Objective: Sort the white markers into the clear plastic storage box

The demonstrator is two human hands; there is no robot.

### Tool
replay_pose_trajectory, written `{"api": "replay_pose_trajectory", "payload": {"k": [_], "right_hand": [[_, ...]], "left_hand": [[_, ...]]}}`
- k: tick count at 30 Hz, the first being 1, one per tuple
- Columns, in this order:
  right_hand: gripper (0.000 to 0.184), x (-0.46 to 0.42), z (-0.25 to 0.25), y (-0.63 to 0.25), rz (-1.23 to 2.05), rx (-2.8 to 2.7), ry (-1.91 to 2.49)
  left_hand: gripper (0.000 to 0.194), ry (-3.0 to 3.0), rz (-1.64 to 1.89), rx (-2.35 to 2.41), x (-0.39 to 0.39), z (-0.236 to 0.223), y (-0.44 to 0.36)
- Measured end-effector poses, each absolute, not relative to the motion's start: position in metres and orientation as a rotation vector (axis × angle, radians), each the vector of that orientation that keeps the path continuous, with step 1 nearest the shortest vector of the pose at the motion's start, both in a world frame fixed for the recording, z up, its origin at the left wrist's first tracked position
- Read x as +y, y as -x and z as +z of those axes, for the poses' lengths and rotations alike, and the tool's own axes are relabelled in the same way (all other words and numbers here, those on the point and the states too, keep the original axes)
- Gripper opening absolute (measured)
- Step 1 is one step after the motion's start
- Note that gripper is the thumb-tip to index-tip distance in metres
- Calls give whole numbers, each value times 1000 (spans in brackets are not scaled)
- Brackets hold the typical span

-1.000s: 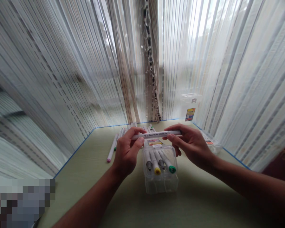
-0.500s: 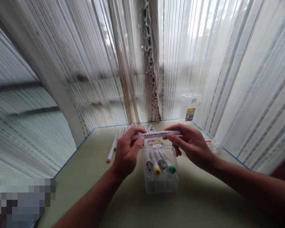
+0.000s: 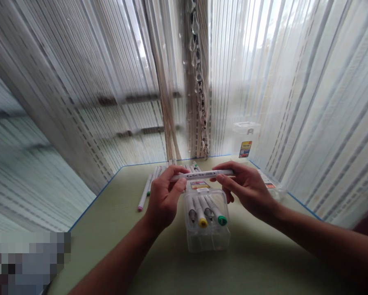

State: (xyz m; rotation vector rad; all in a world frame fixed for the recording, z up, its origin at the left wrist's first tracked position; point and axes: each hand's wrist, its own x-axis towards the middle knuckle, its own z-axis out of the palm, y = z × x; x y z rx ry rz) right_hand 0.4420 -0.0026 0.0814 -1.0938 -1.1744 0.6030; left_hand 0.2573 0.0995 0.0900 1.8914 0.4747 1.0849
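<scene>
A white marker (image 3: 201, 175) with dark lettering lies level between my two hands. My left hand (image 3: 165, 192) pinches its left end, and my right hand (image 3: 248, 184) pinches the right end; both ends are partly covered by fingers. Just below it is a clear plastic box (image 3: 208, 241) holding several pens. Among these are a marker with a yellow end (image 3: 203, 221), a marker with a green end (image 3: 222, 220) and grey-tipped pens (image 3: 192, 214). More white markers lie behind my left hand, one with a pink end (image 3: 140, 208).
At the back right stands a tall clear container (image 3: 245, 139) with a yellow label. Another clear plastic case (image 3: 272, 186) lies flat behind my right hand. The green table (image 3: 110, 229) has a blue edge, and string curtains (image 3: 125, 82) hang beyond it.
The view has shifted slightly, so the curtains appear moved. Both hands keep the same hold on the marker.
</scene>
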Motion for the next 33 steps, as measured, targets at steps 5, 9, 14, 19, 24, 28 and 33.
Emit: {"api": "replay_pose_trajectory", "payload": {"k": [5,9,14,19,24,28,33], "right_hand": [[29,-2,80,-443,598,-1185,1092],[28,-2,80,-444,592,-1200,1089],[29,-3,81,-443,576,-1196,1111],[29,-4,80,-442,580,-1192,1115],[27,-4,82,-442,597,-1184,1090],[24,-4,83,-442,604,-1179,1042],[23,-3,82,-443,632,-1157,1032]], "left_hand": [[21,-1905,1094,481,100,90,-258],[21,-1903,1090,484,100,89,-258],[22,-1908,1086,494,100,90,-257],[22,-1851,1085,476,101,89,-258],[24,-1762,1080,428,101,88,-260],[23,-1775,1091,446,102,87,-260],[21,-1885,1098,468,106,84,-258]]}}
